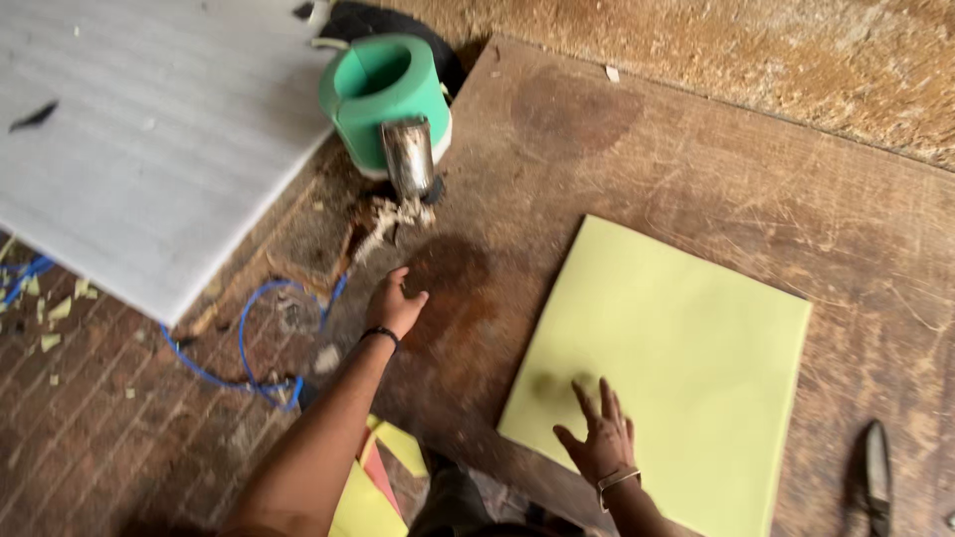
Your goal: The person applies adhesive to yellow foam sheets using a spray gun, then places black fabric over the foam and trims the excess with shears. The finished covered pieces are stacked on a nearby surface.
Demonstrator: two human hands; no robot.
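The right hand lies flat, fingers spread, palm down on the near left part of the yellow-green foam sheet; it presses on the sheet and grips nothing. The left hand is extended forward with the fingers loosely curled, resting on or just above the bare wooden board to the left of the sheet; it closes on nothing, and contact with the board cannot be confirmed. The sheet lies flat on the board, slightly rotated, with all four edges free. Judged from its thin profile and matte surface, the sheet is likely light, flexible and soft, easily dented or creased, and apt to slide on the worn wood unless held down; the best hold appears to be at an edge or corner, lifted with support from both sides to avoid folding. Beyond the left hand stands a heat gun with a metal nozzle, seated against a green foam ring. A blue cable loops over the brick floor, under a large white foam panel. Yellow and pink sheet offcuts lie near the left forearm. Scissors rest at the board's right edge.
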